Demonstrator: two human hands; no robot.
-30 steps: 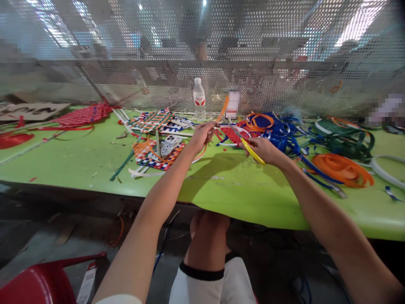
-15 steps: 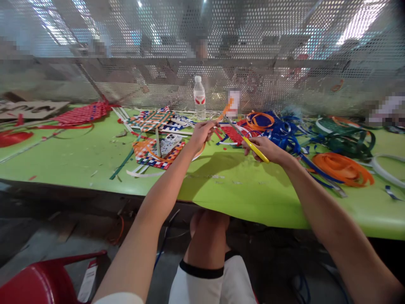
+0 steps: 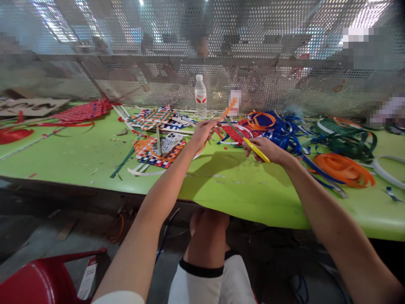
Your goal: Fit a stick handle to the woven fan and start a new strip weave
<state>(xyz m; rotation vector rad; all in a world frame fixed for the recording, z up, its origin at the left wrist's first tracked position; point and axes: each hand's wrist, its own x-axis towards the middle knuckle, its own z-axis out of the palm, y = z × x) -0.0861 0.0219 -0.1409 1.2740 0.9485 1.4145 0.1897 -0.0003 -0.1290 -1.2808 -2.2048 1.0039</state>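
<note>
Plainly, your left hand [image 3: 202, 133] pinches the strip [image 3: 228, 110], jutting past its fingers; right hand [image 3: 267, 147], fingers curled round scissors [image 3: 256, 150]. Best keep strip steady, blades clear of fingertips.

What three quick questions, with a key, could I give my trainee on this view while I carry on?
1. Which of the person's hands holds the yellow-handled scissors?
2. True or false: the water bottle stands upright.
3. Fill in the colour: the left hand grips a strip that is ____.

Key:
1. The right hand.
2. True.
3. Orange.
</note>
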